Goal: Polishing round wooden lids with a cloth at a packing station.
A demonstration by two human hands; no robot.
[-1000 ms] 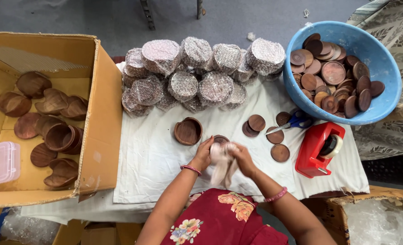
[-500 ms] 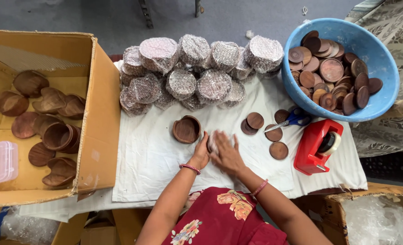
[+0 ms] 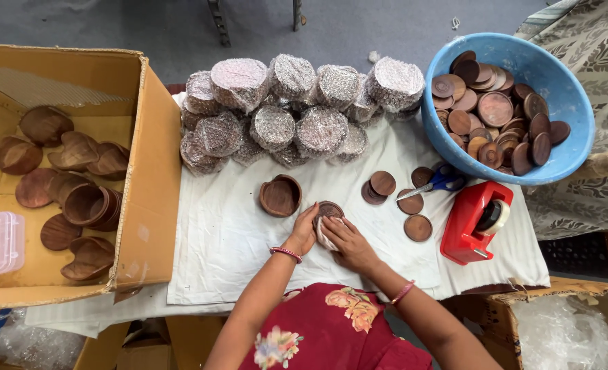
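Both hands meet over a small round wooden disc [image 3: 329,210] on the white cloth of the tabletop [image 3: 215,240]. The left hand [image 3: 305,229] cups its left edge, grip curled against the rim; the right hand [image 3: 345,238] lies flat over a pale sheet of wrap [image 3: 323,236] beneath it, fingers spread, clasping nothing. A second ago the wrap was bunched up between the hands; now it is pressed down. Just left sits a wooden bowl [image 3: 281,195], right lie loose discs [image 3: 394,199], farther right the red tape dispenser [image 3: 475,220], beyond them wrapped bundles [image 3: 297,109] and the blue basin [image 3: 516,103]
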